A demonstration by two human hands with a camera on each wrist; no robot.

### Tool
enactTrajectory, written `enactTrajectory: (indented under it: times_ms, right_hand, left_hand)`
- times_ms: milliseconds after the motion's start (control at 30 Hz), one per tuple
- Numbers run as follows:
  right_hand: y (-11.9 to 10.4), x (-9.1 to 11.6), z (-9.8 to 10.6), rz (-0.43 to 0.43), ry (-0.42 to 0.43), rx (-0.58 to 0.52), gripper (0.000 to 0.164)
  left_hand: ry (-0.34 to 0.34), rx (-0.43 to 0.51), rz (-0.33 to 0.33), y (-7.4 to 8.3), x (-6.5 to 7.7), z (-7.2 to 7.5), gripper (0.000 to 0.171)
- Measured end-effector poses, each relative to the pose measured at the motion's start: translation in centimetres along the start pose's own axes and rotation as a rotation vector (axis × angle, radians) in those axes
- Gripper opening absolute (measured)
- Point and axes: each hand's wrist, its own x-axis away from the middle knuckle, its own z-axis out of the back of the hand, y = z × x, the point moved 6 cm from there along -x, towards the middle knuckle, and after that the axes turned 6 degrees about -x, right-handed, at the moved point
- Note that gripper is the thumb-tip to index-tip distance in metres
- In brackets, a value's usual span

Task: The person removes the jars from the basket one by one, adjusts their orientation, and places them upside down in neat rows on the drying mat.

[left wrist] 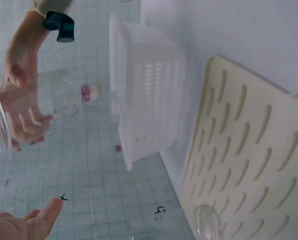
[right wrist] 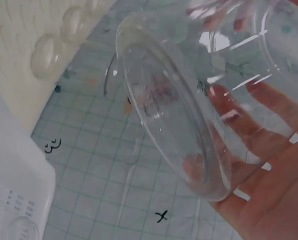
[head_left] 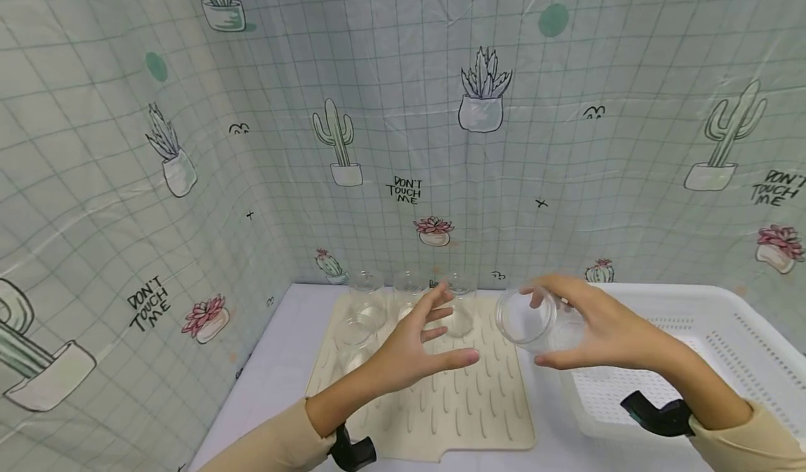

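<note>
My right hand [head_left: 604, 325] grips a clear glass [head_left: 535, 322] from the side, its fingers and thumb curved round the wall. The glass is tipped on its side in the air, its round end [right wrist: 174, 120] large in the right wrist view. Left of it, my left hand [head_left: 415, 346] hovers with spread fingers and thumb apart, holding nothing; part of it [left wrist: 31, 222] enters the left wrist view's lower corner. Beneath and behind the left hand, several clear glasses [head_left: 367, 311] stand on a cream ridged drying mat [head_left: 466, 409], partly hidden by that hand.
A white perforated basket [head_left: 680, 294] stands right of the mat, below my right forearm, with a clear glass [right wrist: 21, 230] in it. Behind the white table [head_left: 271, 360] hangs a gridded cactus-print curtain [head_left: 403, 108], which also covers the left side.
</note>
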Motion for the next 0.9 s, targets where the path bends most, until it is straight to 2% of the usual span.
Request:
enactTrajectory:
  times_ms: [100,200,300,367,633,900]
  right_hand:
    - [-0.5,-0.3,-0.6,0.038,0.055,0.082,0.072]
    - [-1.0,-0.5,-1.3,0.074,0.099,0.169,0.076]
    - [-1.5,-0.7,-2.1,0.101,0.123,0.252,0.078]
    - [-1.8,-0.8,-2.7,0.111,0.132,0.300,0.078]
    - [-2.4,-0.7,-3.8,0.160,0.190,0.400,0.082]
    - [-2.4,-0.2,-4.9,0.178,0.185,0.451,0.084]
  left_hand:
    - [-0.031,0.109,0.006,0.0,-0.6,-0.9,0.083]
    - [-0.059,0.194,0.056,-0.2,-0.9,-2.0,0.079]
    - [-0.072,0.238,0.113,-0.6,-1.1,-3.1,0.074]
    - [-0.068,0.260,0.121,-0.7,-1.2,-3.5,0.074]
    - [-0.013,0.265,0.077,-0.8,-1.8,-3.9,0.063]
    - [0.012,0.246,0.055,-1.0,-2.2,-4.1,0.053]
